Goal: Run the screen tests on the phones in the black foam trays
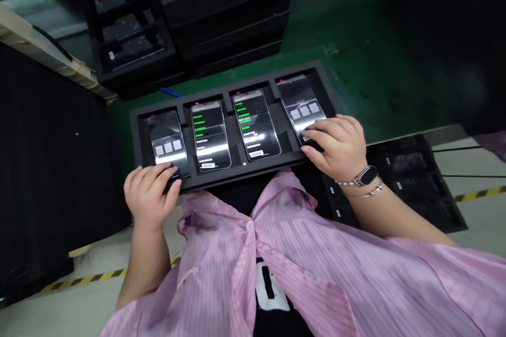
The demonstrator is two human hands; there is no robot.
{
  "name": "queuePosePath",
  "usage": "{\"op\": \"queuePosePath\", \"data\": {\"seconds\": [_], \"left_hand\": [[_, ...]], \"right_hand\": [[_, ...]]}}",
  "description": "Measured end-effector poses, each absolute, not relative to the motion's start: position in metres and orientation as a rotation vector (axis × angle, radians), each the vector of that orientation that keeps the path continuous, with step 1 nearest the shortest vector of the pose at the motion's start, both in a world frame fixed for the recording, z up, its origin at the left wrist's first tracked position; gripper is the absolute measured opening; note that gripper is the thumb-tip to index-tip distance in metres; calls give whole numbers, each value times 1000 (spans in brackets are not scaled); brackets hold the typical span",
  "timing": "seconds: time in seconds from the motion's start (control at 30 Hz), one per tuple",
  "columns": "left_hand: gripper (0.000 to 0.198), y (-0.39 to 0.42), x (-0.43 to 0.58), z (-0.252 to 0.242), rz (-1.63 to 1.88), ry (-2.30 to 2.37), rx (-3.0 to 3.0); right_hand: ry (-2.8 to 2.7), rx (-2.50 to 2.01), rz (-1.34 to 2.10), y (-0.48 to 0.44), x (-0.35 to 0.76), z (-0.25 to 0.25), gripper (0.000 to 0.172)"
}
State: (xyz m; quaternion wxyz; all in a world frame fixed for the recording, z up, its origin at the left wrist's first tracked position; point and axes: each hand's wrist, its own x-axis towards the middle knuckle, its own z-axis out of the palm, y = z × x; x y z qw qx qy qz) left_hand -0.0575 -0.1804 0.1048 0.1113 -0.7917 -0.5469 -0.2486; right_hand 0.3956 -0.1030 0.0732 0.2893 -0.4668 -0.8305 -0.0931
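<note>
A black foam tray (237, 168) lies before me with a row of smartphones in its slots. My left hand (150, 195) rests at the near left corner, its fingertips over the lower screen of the leftmost phone (164, 129), which shows three pale squares. My right hand (338, 147) has its fingers spread on the lower part of the rightmost phone (298, 95), with a similar screen. Neither hand grips anything. Between them, the middle-left phone (211, 134) and the middle-right phone (256, 126) display green and white text lines.
Behind the tray, a stack of black trays (233, 16) stands on the green table (356, 63), beside another tray of phones (130, 63). A blue pen (171, 91) lies near the tray's back edge. Lower right, below table level, sits another dark tray (415, 184).
</note>
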Motion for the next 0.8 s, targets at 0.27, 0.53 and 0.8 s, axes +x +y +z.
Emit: {"op": "queuePosePath", "data": {"seconds": [0.27,0.53,0.8], "left_hand": [[16,-185,-52,105,-752,-1654,-2274],[15,-187,-49,108,-756,-1678,-2273],[16,-193,-47,112,-717,-1713,-2278]], "right_hand": [[-2199,-1213,-317,-108,394,77,29],[-2157,-1125,-417,-106,391,76,27],[-2176,-963,-525,-100,390,79,22]]}}
